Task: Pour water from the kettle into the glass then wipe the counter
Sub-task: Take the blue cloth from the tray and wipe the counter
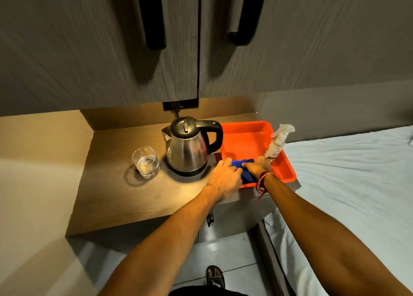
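Observation:
A steel kettle with a black lid and handle stands on its base in the middle of the wooden counter. To its left stands a clear glass partly filled with water. A blue cloth lies at the near left corner of an orange tray. My left hand and my right hand both grip the cloth, one on each side. The hands cover much of the cloth.
A white spray bottle leans in the tray just behind my right hand. Cupboard doors with black handles hang above the counter. A bed with a white sheet lies on the right. A foot in a sandal stands on the tiled floor.

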